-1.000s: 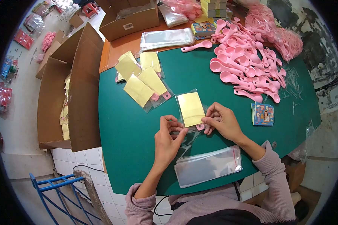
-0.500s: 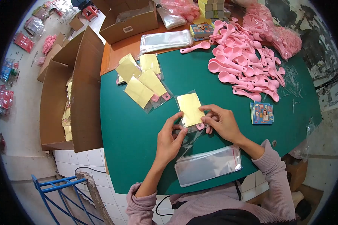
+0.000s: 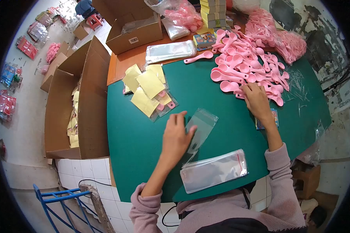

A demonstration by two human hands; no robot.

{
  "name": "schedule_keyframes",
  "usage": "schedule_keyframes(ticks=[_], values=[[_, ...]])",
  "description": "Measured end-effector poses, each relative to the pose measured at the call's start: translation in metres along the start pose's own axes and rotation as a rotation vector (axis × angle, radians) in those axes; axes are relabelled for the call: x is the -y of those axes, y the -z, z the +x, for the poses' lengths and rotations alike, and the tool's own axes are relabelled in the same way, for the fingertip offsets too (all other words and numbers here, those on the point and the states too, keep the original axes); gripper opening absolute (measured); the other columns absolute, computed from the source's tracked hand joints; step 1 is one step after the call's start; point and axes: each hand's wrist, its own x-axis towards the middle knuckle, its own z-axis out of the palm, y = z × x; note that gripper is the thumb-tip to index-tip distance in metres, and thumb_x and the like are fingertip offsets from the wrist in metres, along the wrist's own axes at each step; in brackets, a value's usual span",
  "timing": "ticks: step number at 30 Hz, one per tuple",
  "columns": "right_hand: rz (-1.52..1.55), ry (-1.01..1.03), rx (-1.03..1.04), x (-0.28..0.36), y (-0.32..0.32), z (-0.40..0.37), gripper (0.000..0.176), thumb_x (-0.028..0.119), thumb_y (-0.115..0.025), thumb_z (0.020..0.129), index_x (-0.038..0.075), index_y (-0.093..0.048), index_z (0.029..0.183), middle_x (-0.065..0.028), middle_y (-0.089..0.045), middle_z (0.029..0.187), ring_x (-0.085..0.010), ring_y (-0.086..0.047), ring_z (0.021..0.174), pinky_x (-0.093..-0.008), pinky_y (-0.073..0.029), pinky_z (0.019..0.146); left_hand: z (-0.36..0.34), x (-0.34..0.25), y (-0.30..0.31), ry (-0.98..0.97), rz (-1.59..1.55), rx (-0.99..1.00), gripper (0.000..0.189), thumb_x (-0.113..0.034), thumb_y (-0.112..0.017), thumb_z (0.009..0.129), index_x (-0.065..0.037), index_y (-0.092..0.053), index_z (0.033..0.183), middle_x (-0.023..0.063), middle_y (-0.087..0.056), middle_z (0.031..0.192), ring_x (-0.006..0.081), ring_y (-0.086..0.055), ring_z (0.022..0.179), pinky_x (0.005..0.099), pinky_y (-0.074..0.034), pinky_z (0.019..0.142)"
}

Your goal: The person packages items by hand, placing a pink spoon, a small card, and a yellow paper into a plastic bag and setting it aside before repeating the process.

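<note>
My left hand [image 3: 175, 136], its fingers apart and holding nothing, is just over the left edge of a clear plastic bag [image 3: 204, 123] on the table. A stack of clear bags [image 3: 214, 173] lies nearer to me. My right hand [image 3: 257, 101] is at the near edge of a heap of pink plastic spoons [image 3: 243, 64]. Its fingers are bent down around the handle of a pink spoon [image 3: 227, 86]; the fingertips are partly hidden. Under my right wrist, small printed cards [image 3: 275, 116] are partly covered. Packets with pale yellow cards [image 3: 151, 83] are piled at the left.
A tall cardboard box [image 3: 93, 105] with yellow-carded packets stands left of the table. Along the back are another carton [image 3: 136, 37], a stack of clear bags [image 3: 171, 51], card stacks [image 3: 213, 17] and bagged pink spoons [image 3: 291, 46]. A blue metal frame [image 3: 62, 198] is at lower left.
The packet that both hands held now lies on the pile at left. My right hand has moved up and right to the spoons; my left hand is open beside a flat clear bag.
</note>
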Motion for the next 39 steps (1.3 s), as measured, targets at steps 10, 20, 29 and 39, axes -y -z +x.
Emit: schedule_keyframes(ticks=[10,20,29,39], values=[[1.079,-0.156,-0.296,0.071,0.026,0.0,0.015,0.001,-0.06,0.078,0.002,-0.057,0.092,-0.0023,-0.058,0.083,-0.0057,-0.056,0.074,-0.0215,-0.047,0.069,0.008,0.005,0.0,0.131,-0.187,0.365,0.043,-0.013,-0.068,0.069,0.001,-0.052,0.106,0.0118,-0.049,0.082,0.0267,-0.051,0.083,0.0364,-0.042,0.071],[0.905,-0.271,-0.374,0.068,0.016,-0.004,0.021,0.002,-0.059,0.08,0.001,-0.058,0.101,-0.0047,-0.058,0.075,-0.0088,-0.059,0.067,-0.0221,-0.049,0.063,-0.005,-0.008,-0.018,-0.062,-0.121,0.226,0.031,-0.006,-0.065,0.07,-0.003,-0.056,0.099,0.0118,-0.049,0.081,0.0263,-0.052,0.072,0.0357,-0.04,0.067],[0.794,-0.26,-0.362,0.066,0.012,-0.008,0.018,0.004,-0.058,0.082,0.001,-0.059,0.099,-0.0052,-0.058,0.076,-0.0112,-0.061,0.066,-0.0233,-0.05,0.061,0.008,0.004,-0.01,0.159,-0.693,0.333,0.015,-0.002,-0.058,0.076,-0.002,-0.045,0.083,0.0171,-0.062,0.09,0.0212,-0.061,0.081,0.0318,-0.048,0.069],[1.154,-0.219,-0.368,0.087,0.01,-0.019,0.019,0.004,-0.058,0.084,-0.002,-0.052,0.101,-0.0054,-0.055,0.085,-0.0102,-0.057,0.076,-0.0233,-0.052,0.066,0.017,0.011,0.008,0.482,-1.093,0.534,0.025,-0.005,-0.057,0.084,0.001,-0.041,0.102,0.0171,-0.065,0.087,0.0156,-0.063,0.08,0.0264,-0.05,0.072]])
